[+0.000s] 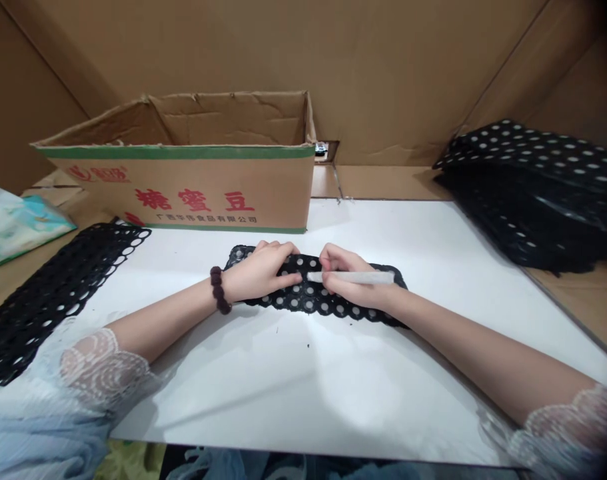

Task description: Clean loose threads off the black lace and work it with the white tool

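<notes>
A black perforated strip (309, 305) with rows of round, pale dots lies across the middle of the white table. My left hand (266, 270) rests flat on its left part, fingers apart, with a dark beaded band at the wrist. Over the strip's right part, my right hand (350, 277) grips a white pen-like tool (366, 277), whose tip points left near my left thumb. Whether the tip touches the strip cannot be told. My hands partly cover the strip.
An open cardboard box (193, 190) stands behind my hands at the left. Black perforated sheets (58, 287) lie at the left, near a tissue pack (26, 223). A black bag and dotted sheets (533, 193) sit at the back right. Cardboard walls (383, 80) rise behind.
</notes>
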{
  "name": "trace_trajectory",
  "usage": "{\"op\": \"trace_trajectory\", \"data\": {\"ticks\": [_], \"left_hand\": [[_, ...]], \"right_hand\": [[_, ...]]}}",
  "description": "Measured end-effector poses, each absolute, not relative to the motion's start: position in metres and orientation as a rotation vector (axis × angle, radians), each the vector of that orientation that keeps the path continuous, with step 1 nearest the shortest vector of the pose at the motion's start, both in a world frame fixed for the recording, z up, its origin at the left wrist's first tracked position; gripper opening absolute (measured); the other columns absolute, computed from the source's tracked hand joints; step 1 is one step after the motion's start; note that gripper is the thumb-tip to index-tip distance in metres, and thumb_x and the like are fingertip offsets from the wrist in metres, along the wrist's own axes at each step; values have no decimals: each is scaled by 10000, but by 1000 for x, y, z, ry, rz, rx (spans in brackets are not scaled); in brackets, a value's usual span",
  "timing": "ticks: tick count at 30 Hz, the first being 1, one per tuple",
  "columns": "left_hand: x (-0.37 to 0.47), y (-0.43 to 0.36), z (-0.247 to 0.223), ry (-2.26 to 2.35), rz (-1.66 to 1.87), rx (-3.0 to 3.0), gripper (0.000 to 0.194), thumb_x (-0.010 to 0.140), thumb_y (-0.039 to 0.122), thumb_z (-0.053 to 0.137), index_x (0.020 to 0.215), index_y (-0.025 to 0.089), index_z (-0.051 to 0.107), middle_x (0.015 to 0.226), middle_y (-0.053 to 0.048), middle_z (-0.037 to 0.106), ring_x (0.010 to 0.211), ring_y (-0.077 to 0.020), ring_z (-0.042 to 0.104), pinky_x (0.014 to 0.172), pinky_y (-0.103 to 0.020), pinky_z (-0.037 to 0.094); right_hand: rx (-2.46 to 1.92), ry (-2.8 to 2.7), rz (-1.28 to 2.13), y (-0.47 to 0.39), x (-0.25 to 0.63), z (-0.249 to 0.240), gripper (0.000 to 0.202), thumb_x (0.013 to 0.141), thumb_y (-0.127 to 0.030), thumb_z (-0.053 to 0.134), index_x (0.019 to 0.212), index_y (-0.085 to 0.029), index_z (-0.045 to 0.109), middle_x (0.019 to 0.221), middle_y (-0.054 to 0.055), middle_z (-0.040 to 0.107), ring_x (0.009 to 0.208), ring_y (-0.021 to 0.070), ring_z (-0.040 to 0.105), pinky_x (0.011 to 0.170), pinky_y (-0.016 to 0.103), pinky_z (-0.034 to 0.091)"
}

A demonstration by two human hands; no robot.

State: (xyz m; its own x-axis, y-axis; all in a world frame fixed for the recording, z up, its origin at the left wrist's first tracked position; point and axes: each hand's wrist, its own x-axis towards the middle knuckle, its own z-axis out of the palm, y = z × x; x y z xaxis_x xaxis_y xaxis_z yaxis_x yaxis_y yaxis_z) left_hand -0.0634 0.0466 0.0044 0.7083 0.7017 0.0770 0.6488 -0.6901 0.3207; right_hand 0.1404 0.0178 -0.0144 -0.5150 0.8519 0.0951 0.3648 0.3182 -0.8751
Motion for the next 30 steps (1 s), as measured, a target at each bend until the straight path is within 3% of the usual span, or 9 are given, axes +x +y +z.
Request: {"op": "trace_trajectory", "data": {"ticks": [10,18,24,30], "left_hand": [[-61,45,15,1110,126,2604,235,810,387,439,722,169,456,676,2,541,667,-149,507,642,-258,335],[-53,23,9,1278,170,2733,186,833,312,405,738,160,453,679,-22,559,642,-163,511,713,-321,373],[-42,2,7,1440,104,2770,147,835,248,367,776,147,457,727,-61,580,677,-197,526,728,-352,381],[-46,9,8,1384,96,3003,173,853,254,362,808,125,469,780,-86,564,783,-228,512,755,-364,368]], "right_hand": [[-997,-2188,867,15,138,-8,137,747,-124,422,744,-204,311,609,-56,339,525,77,299,505,216,276],[-1028,-2422,603,9,131,-4,48,806,-178,359,797,-201,317,691,-19,441,601,116,384,631,261,319],[-1160,-2438,375,4,118,-5,57,821,-173,325,776,-196,298,620,-24,434,565,126,356,666,287,302],[-1147,-2314,550,9,125,-7,63,803,-205,373,805,-202,310,648,-40,442,541,106,364,690,292,318]]}}
